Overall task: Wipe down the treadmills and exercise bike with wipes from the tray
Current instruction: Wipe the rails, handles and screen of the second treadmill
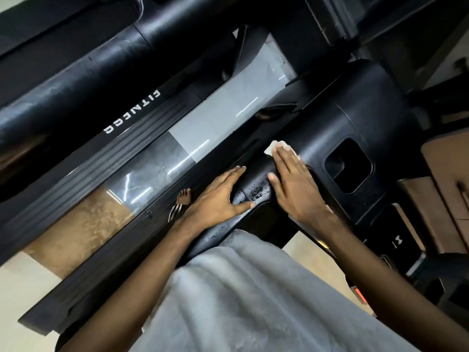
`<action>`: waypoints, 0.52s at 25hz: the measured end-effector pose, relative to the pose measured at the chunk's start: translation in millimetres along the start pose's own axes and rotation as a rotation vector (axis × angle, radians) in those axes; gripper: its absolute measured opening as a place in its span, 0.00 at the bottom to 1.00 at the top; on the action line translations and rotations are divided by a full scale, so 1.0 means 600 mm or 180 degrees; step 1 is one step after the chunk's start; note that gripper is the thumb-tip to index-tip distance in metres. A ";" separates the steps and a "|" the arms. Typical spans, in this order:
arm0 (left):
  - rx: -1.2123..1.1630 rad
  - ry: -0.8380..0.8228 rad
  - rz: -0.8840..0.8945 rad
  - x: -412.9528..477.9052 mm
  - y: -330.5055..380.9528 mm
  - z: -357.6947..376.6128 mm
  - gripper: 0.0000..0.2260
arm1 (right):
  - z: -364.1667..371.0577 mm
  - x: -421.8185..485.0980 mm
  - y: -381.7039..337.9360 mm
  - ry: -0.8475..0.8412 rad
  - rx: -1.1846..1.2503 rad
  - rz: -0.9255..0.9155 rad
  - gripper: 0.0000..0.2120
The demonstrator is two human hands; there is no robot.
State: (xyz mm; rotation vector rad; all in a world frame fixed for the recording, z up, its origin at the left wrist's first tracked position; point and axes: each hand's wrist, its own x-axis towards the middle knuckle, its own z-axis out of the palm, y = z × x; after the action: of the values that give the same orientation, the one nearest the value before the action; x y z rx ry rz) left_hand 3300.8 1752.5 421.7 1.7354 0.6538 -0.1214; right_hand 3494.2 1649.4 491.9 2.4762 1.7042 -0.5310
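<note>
Left hand (pixel 218 196): palm down, four fingers straight and held together, thumb (pixel 243 205) spread wide toward the other hand. Right hand (pixel 297 189): palm down, fingers (pixel 284 158) straight and slightly fanned, lying flat. The two hands sit side by side, near each other but apart. Both wrists run straight, in line with the forearms. Left forearm (pixel 142 270) and right forearm (pixel 380 270) are bare, extended forward, and converge toward the hands from either side of the body.
</note>
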 end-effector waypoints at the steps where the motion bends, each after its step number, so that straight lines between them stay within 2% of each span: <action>1: 0.0110 0.0128 0.0072 0.005 0.015 0.005 0.41 | 0.000 -0.015 0.017 0.0028 0.0101 -0.0087 0.26; 2: 0.0227 0.0199 0.0109 0.008 0.029 0.009 0.39 | -0.003 -0.020 0.037 0.0063 0.0178 -0.0035 0.26; 5: 0.0437 0.0313 0.0061 0.017 0.061 0.022 0.37 | -0.005 -0.007 0.066 0.0291 0.0275 0.0658 0.29; 6: 0.0466 0.0355 0.0012 0.021 0.070 0.026 0.37 | -0.002 -0.003 0.059 0.0256 0.0213 0.0696 0.30; 10: 0.0570 0.0471 0.0038 0.047 0.097 0.035 0.36 | 0.010 0.005 0.035 -0.0008 0.0032 0.0021 0.32; 13: 0.0701 0.0473 0.0136 0.065 0.102 0.036 0.36 | -0.013 0.034 0.064 0.0308 0.0383 0.0695 0.32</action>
State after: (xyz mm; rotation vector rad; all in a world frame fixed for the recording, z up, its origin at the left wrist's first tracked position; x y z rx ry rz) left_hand 3368.5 1739.0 452.7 1.9834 0.7331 -0.0355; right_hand 3537.8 1655.1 487.9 2.7706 1.4451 -0.5121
